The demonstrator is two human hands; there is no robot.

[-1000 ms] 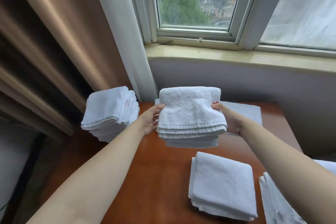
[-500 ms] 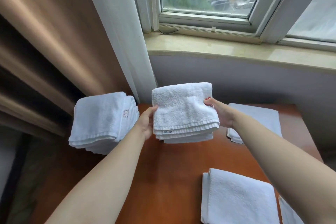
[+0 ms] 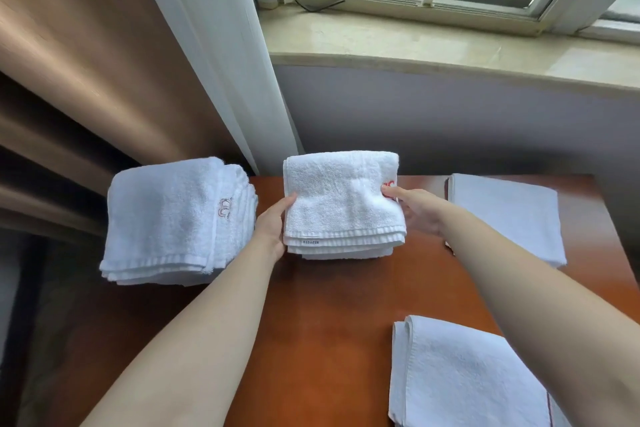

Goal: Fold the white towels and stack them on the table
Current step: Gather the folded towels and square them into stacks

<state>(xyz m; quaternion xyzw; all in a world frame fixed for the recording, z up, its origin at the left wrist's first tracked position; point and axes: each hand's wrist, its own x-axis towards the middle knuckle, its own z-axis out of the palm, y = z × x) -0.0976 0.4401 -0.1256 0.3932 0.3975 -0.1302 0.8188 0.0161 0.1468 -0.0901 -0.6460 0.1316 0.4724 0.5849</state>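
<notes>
Hands first: my left hand [image 3: 273, 229] and right hand [image 3: 415, 211] hold a small bundle of folded white terry towels [image 3: 341, 204] between them, one hand at each side edge, the fingers curled round and under so that mostly thumbs and palms show. I hold the bundle over the far part of the reddish-brown wooden table [image 3: 332, 322]; whether its underside touches the wood, I cannot tell. Its hemmed edges face me and its longer side runs left to right between my palms. What matters for the next move is the taller stack of folded white towels [image 3: 173, 222] at the table's far left corner, just beside my left hand and almost touching the wrist. I judge the bundle must go left and up onto that stack, left hand leading. Two more folded white towels lie flat, one at the far right [image 3: 509, 215], one near me [image 3: 464, 374].
</notes>
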